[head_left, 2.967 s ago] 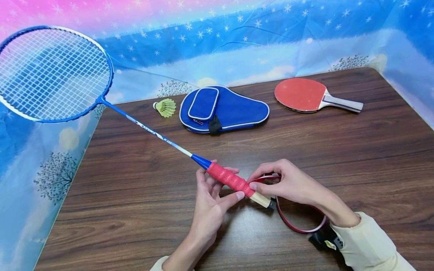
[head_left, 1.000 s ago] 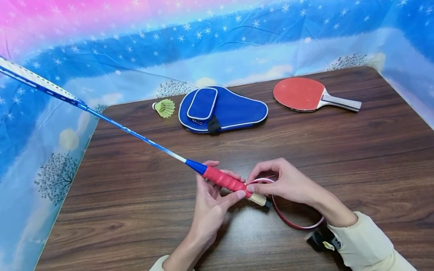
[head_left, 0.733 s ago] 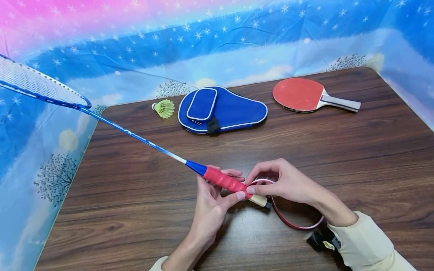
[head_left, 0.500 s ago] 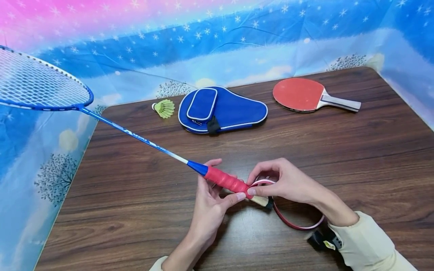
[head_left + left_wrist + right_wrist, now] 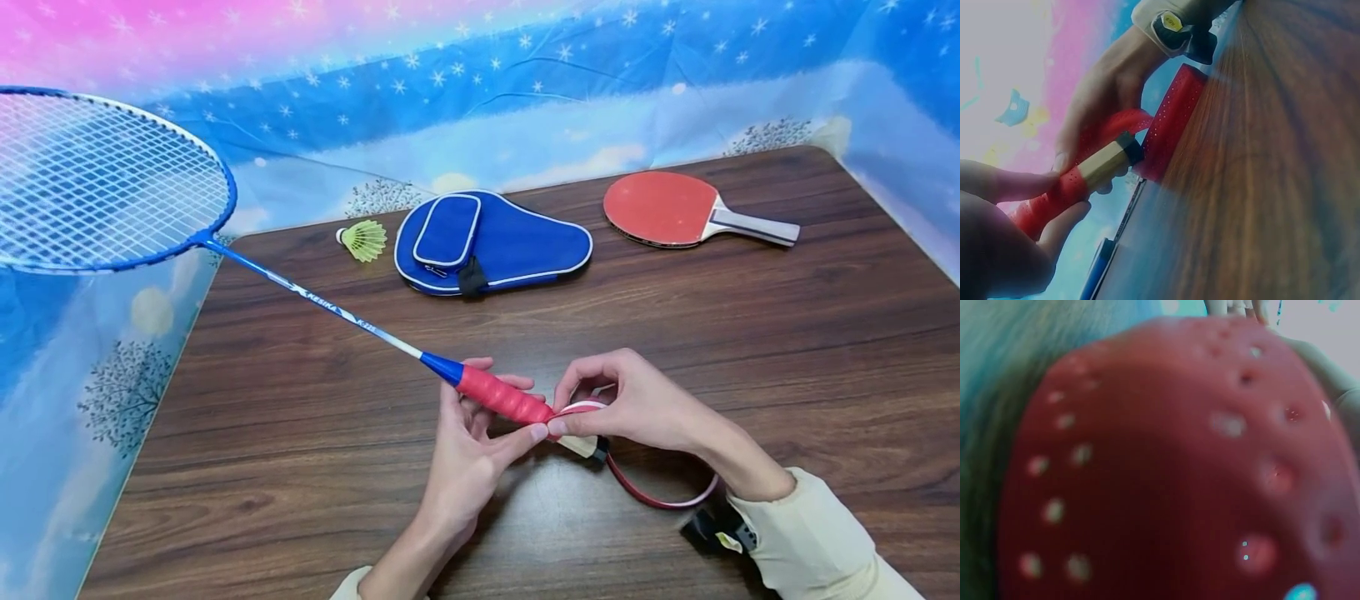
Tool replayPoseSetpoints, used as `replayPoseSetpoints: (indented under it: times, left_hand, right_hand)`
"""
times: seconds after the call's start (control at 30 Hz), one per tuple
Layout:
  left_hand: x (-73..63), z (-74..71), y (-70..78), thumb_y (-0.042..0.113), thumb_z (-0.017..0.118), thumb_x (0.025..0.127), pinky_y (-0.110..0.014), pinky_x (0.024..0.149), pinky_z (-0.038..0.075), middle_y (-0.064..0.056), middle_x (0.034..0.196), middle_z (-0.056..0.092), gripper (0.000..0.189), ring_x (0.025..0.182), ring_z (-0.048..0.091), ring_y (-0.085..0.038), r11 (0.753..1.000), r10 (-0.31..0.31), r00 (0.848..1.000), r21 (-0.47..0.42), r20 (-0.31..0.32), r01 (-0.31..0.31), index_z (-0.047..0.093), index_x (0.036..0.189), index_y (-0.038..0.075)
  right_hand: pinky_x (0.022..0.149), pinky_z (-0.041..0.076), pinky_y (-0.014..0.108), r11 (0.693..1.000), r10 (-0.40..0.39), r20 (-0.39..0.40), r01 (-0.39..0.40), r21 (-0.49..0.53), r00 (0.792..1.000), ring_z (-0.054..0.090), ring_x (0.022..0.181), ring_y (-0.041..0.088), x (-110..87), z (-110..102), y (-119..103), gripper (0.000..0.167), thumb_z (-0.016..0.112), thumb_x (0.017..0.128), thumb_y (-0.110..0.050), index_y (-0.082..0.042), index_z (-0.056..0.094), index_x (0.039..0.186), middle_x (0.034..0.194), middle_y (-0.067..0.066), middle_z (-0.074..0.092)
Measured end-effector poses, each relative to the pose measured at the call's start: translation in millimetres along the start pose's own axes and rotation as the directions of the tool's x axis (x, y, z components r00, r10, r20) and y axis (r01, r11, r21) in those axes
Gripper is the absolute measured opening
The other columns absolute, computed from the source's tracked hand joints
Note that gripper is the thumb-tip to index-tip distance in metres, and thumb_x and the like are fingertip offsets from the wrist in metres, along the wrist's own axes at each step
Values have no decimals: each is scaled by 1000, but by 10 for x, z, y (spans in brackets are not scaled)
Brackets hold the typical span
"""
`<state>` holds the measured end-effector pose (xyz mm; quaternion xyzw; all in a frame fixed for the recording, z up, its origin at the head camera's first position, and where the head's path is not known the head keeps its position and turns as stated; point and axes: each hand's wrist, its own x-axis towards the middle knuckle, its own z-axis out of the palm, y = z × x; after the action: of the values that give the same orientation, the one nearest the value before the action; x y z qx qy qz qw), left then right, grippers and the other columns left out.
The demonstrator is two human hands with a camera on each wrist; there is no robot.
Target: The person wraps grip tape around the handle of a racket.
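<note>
My left hand [image 5: 468, 467] holds a blue-and-white badminton racket [image 5: 322, 304] by its handle, thumb near the lower edge of the wrapping. Red perforated grip tape [image 5: 502, 396] is wound round the upper handle. Below it show pale bare wood [image 5: 1102, 165] and a black end cap [image 5: 600, 451]. Thumb and fingers of my right hand [image 5: 645, 408] pinch the tape where it leaves the handle. From there its loose length [image 5: 651, 498] loops down over the table. In the right wrist view the tape [image 5: 1160, 456] fills most of the picture, blurred.
On the wooden table [image 5: 300, 467], along the back, lie a yellow-green shuttlecock [image 5: 364, 241], a blue paddle case [image 5: 525, 237] and a red table tennis paddle [image 5: 660, 208]. A patterned cloth [image 5: 480, 92] hangs behind. The racket head reaches past the table's left edge.
The racket rolled from face-on to nearly edge-on by one second ago, then back until its strings show broadly. Both hands stay at the lower handle, the right still pinching the tape.
</note>
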<state>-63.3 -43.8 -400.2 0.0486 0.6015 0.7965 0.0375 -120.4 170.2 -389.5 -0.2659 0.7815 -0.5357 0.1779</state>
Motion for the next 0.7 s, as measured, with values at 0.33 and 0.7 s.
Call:
replayPoseSetpoints:
  times: [0.33, 0.7]
  left_hand:
    - [-21, 7, 7, -18, 74, 74, -43, 85, 55, -28, 121, 55, 75, 110, 60, -37, 996, 16, 999, -83, -31, -18, 32, 131, 8]
    - [-11, 23, 45, -18, 73, 76, -39, 79, 57, -24, 127, 58, 76, 111, 58, -43, 994, 56, 998, -96, 6, -55, 25, 129, 8]
  right_hand:
    - [62, 48, 25, 998, 39, -12, -38, 53, 999, 59, 72, 16, -4, 1, 9, 7, 77, 87, -27, -22, 76, 91, 81, 0, 71]
    - [59, 51, 34, 991, 90, 24, -91, 97, 996, 62, 69, 24, -9, -12, -27, 11, 76, 87, -28, -20, 75, 94, 80, 5, 70]
